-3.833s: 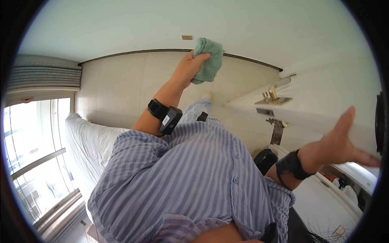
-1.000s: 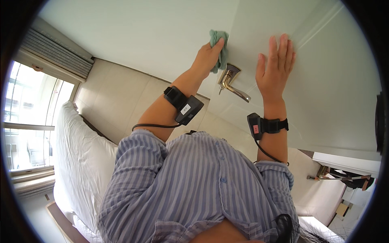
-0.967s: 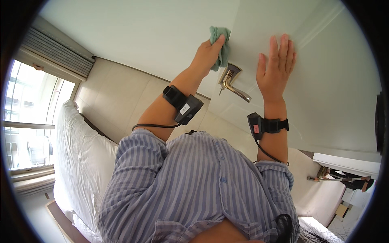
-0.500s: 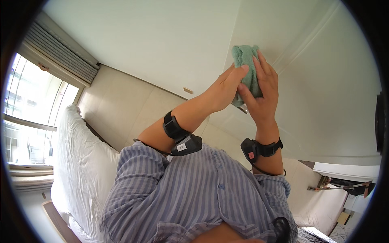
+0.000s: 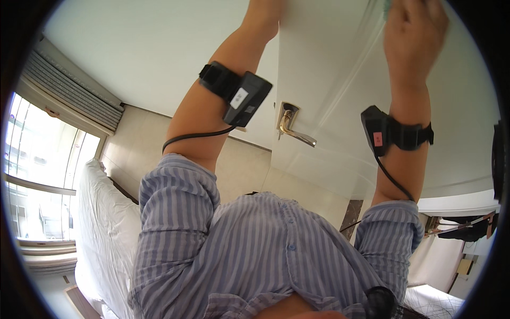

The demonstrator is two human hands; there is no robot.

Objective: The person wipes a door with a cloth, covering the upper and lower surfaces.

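Green cloth (image 5: 387, 9) shows as a sliver beside the right hand (image 5: 417, 40), in front of the white door (image 5: 345, 122); hand blurred, grip cannot be told. Left hand (image 5: 266, 11) cut off at top of view, near the door's edge, state unknown. 2 risks judged: loose hold drops cloth; uneven push swings door, pinching left hand.

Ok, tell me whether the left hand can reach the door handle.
Likely yes: nothing visible lies between the left hand and the door handle, though the hand's fingers are cut off by the picture's upper edge.
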